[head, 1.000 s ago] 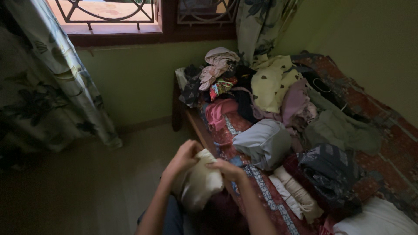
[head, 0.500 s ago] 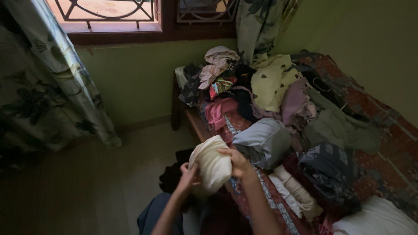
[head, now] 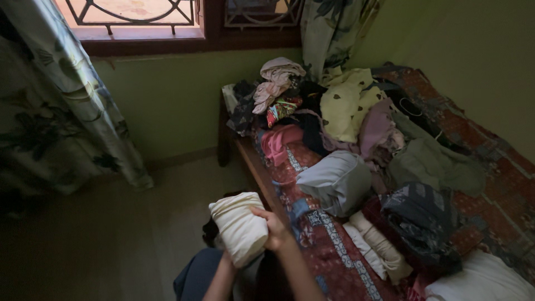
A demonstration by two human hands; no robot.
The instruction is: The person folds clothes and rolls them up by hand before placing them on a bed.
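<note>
Bed (head: 504, 184) w/ red patterned cover fills right half of frame, running from the window wall down to lower right. Green wall behind it, window w/ curled metal grille (head: 134, 11) along top edge. Floral curtain (head: 61, 111) hangs down left side; 2nd floral curtain (head: 329, 33) at top centre, behind the bed head.

Clothes pile (head: 345, 106) heaped on upper part of bed: pale yellow garment w/ dark dots (head: 345, 100) on top, pink pieces at its left, dark ones mixed in. Below the pile, centre-right: grey folded bundle (head: 334, 181). Olive garment (head: 437, 164) to its right. Dark patterned folded cloth (head: 426, 217) further down, lower right. Cream rolled cloths (head: 379, 242) lie side by side just left of that one. White pillow corner (head: 482, 281) at bottom right.

Rolled cream cloth (head: 239, 226) at lower centre, held in the air off the bed's left edge, above the floor and the person's lap. Right hand (head: 273, 228) grips it from the right side, fingers curled round the roll, grip pressed onto the fabric. Left hand mostly hidden under/behind the roll, only forearm shows at bottom centre; can't tell its grip. Dark cloth on floor (head: 209, 231) just behind the roll, partly hidden.
</note>
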